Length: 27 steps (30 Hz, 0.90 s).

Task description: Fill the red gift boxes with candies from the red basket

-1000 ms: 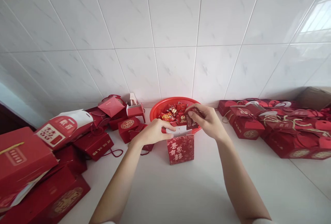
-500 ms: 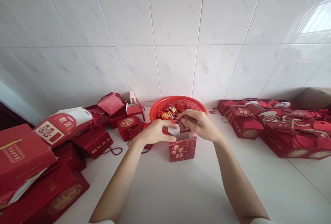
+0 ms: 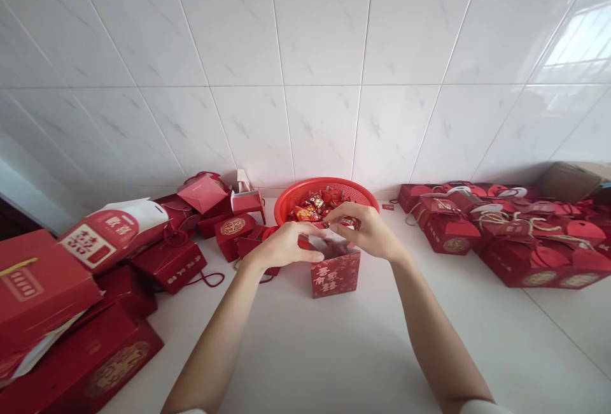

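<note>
A small red box (image 3: 335,276) with pale lettering stands upright on the white surface, its top open and something dark red inside. My left hand (image 3: 287,245) is at the box's upper left edge, thumb and fingers apart, with nothing between them. Over the right side of the opening is my right hand (image 3: 365,229), its fingers curved and apart, with nothing seen in them. Just behind both hands sits a red plastic basket (image 3: 329,183) of wrapped sweets (image 3: 308,212), partly hidden by the right hand.
Red gift boxes (image 3: 112,235) are heaped along the left. Several tied red boxes (image 3: 539,261) stand in rows on the right, with a brown carton (image 3: 575,179) behind them. A tiled wall (image 3: 319,127) rises at the back.
The dark red packet that was in my right hand above the box has left the fingers, and a dark red item now shows inside the box. The view has shifted slightly.
</note>
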Tool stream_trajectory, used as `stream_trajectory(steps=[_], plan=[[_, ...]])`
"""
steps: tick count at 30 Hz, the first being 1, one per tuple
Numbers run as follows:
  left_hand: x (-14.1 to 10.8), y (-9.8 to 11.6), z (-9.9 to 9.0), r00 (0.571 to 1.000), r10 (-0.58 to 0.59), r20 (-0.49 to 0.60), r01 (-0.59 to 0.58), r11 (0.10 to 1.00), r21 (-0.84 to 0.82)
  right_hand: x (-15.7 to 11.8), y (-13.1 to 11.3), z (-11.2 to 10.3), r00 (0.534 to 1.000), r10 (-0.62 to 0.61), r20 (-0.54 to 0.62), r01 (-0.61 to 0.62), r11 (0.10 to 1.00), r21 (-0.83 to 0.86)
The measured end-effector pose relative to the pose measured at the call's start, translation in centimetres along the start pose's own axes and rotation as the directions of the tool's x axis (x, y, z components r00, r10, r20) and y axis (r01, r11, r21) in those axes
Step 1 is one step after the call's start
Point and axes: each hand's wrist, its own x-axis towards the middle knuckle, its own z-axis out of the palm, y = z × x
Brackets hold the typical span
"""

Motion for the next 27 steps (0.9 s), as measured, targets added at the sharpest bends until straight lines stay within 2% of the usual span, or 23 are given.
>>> stream_trajectory(steps=[6,8,14,18,21,27], plan=[[-0.2,0.3,0.0,1.0,0.004,0.004,-0.004,0.999,0.037,-0.6,-0.8,-2.0,0.996,0.011,-0.086,-0.015,0.999,-0.038],[-0.3,0.4,-0.1,1.0,0.028,0.008,-0.029,0.998,0.064,-0.8,-0.9,-2.9,0.996,0.026,-0.082,-0.03,0.998,-0.053],[-0.4,0.3,0.0,0.994,0.094,0.059,-0.098,0.992,0.078,-2.0,1.0,-4.0,0.992,0.107,0.066,-0.1,0.99,-0.1],[-0.1,-0.1,0.6,0.993,0.114,0.011,-0.115,0.991,0.068,-2.9,2.7,-3.8,0.979,0.17,0.116,-0.159,0.983,-0.096],[0.1,-0.1,1.0,0.993,0.118,0.005,-0.118,0.989,0.093,-3.3,3.3,-3.6,0.978,0.167,0.126,-0.159,0.984,-0.075],[0.2,0.5,1.4,0.984,0.178,0.029,-0.181,0.977,0.116,-3.3,3.6,-2.9,0.962,0.148,0.228,-0.132,0.988,-0.085]])
